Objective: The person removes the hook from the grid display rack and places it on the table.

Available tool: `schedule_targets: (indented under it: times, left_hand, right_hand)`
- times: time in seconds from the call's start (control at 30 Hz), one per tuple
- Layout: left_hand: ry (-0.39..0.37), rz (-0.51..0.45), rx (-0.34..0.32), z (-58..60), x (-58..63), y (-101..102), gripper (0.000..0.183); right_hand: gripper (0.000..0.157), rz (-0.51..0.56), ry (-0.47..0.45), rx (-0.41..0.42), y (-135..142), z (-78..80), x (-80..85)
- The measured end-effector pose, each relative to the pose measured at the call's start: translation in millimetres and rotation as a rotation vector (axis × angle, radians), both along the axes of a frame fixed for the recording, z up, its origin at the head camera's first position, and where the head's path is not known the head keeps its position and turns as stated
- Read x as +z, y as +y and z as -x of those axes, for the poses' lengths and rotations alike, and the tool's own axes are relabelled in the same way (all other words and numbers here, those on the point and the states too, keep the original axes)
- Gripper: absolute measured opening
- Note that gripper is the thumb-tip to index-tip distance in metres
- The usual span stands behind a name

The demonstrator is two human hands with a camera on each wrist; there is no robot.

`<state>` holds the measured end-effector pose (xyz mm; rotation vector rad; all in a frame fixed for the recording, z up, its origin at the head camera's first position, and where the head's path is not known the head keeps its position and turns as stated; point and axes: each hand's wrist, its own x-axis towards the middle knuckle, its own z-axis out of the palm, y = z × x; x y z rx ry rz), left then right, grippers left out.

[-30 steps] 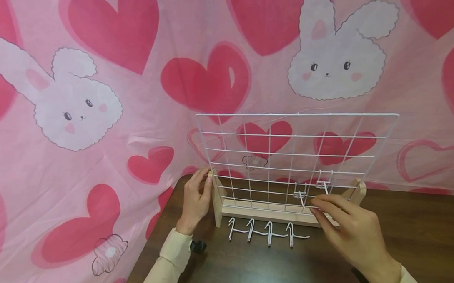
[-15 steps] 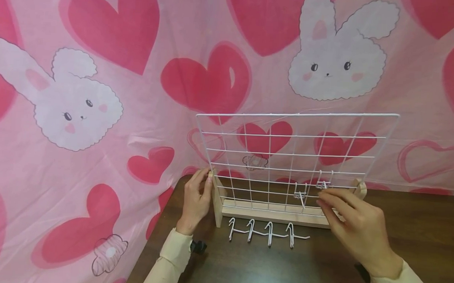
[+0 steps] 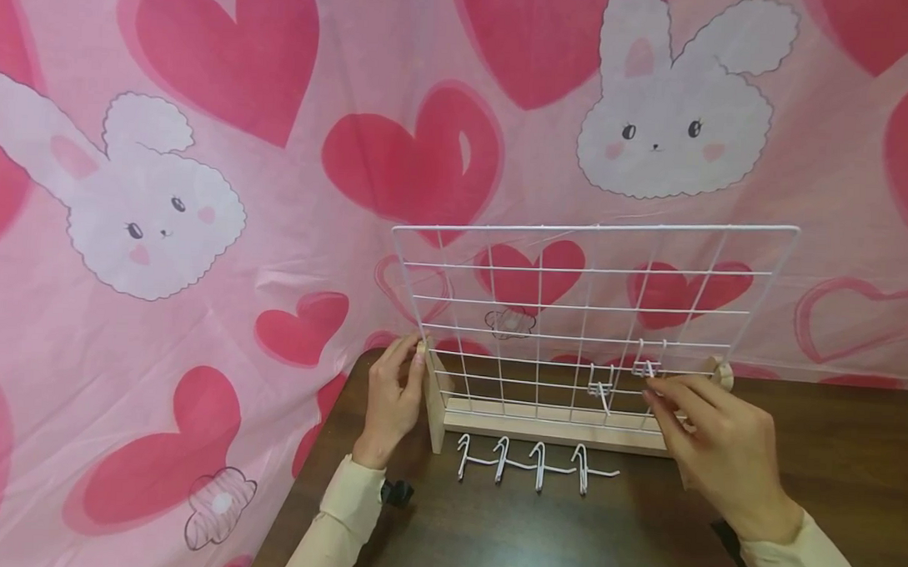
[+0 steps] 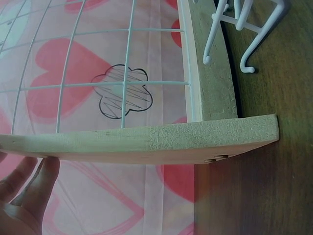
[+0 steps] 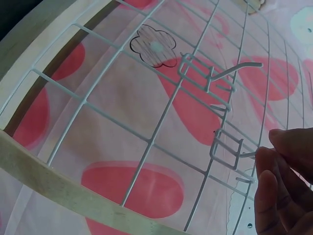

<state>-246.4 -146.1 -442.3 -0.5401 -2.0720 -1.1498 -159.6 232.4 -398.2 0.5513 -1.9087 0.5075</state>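
My left hand (image 3: 392,394) is at the wooden side upright (image 3: 434,404) of a white wire grid rack (image 3: 539,303). Its fingertips (image 4: 50,162) press the outer face of that upright. On the grid's right half hang two white wire hooks. My right hand (image 3: 722,447) pinches the prong of the upper hook (image 3: 646,369) between thumb and fingers; the right wrist view shows this hook (image 5: 227,149) with its frame over the grid wires. The lower hook (image 3: 600,390) hangs left of it, its prong (image 5: 239,68) free.
Several more white hooks (image 3: 539,467) lie in a row on the dark wooden table (image 3: 490,535), in front of the rack's wooden base (image 3: 539,429). A pink cloth (image 3: 291,228) with hearts and rabbits hangs behind and along the left side.
My right hand has moved slightly up and right along the rack to the upper hook's prong. The left hand and the hooks on the table have stayed in place.
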Motion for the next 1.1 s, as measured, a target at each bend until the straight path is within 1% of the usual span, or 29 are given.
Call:
schedule_targets:
  times: [0.2,0.37,0.57,0.67,0.87,1.03,1.1]
  left_hand:
    - [0.015,-0.001,-0.003,2.3,0.6,0.5,0.03]
    - [0.01,0.0,-0.005,2.6,2.7,1.4,0.03]
    - [0.007,0.013,0.021,0.5,1.6,1.0,0.029]
    - [0.0,0.017,0.023,-0.2,1.0,0.6,0.029]
    - [-0.016,0.004,0.007,-1.1,1.7,0.3,0.03]
    - [-0.019,0.008,0.012,-1.3,2.2,0.4,0.029]
    - [-0.022,0.009,0.013,-1.4,2.3,0.6,0.029]
  right_hand:
    - [0.057,0.006,-0.003,-0.006,1.8,1.5,-3.3]
    - [0.055,0.01,0.0,-0.003,2.3,2.7,-3.5]
    - [0.052,0.013,0.001,0.0,3.4,3.2,-4.1]
    - [0.052,0.017,0.012,0.003,4.5,4.0,-4.9]
    - [0.052,0.066,0.034,0.031,7.1,5.3,-6.5]
    - [0.052,0.108,0.046,0.057,7.6,6.1,-6.0]
    - [0.052,0.128,0.056,0.081,7.3,6.1,-4.8]
